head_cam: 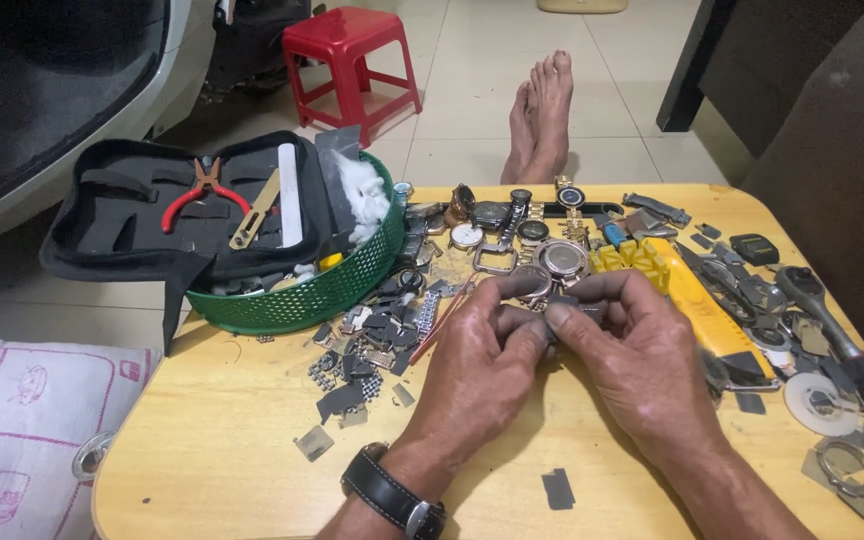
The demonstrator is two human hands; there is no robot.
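My left hand (477, 365) and my right hand (632, 350) meet over the middle of a low wooden table (232, 450). Together their fingertips pinch a small dark watch part (560, 308), mostly hidden by the fingers. A black strap watch sits on my left wrist (392, 492). Just beyond my fingers lie a round silver watch case (562, 260) and several other wristwatches (497, 215). A heap of dark strap links and small metal bits (372, 345) lies to the left of my left hand.
A green basket (312, 290) holds white cotton and an open black tool case with red pliers (202, 190). A yellow tool (692, 295), a wrench (832, 320) and metal rings lie at right. A red stool (352, 60) and someone's bare feet (544, 115) are beyond the table.
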